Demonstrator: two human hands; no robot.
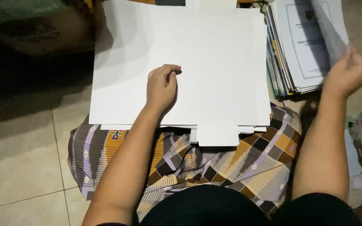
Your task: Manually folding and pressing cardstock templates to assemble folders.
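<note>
Tiled floor (17,159) below; white sheets (214,54) lie on the patterned lap (231,163). Left hand (161,86) rests curled on them. Right hand (348,75) pinches a clear cover (334,29) off the booklets (298,46).

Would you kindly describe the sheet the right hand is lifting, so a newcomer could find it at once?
Start from the big white paper stack on the lap, where the left hand rests. To its right stands a thick pile of bound documents with coloured edges. The sheet is the thin, see-through one pinched by the right hand and curling up off that pile, unlike the flat opaque pages beneath.
</note>
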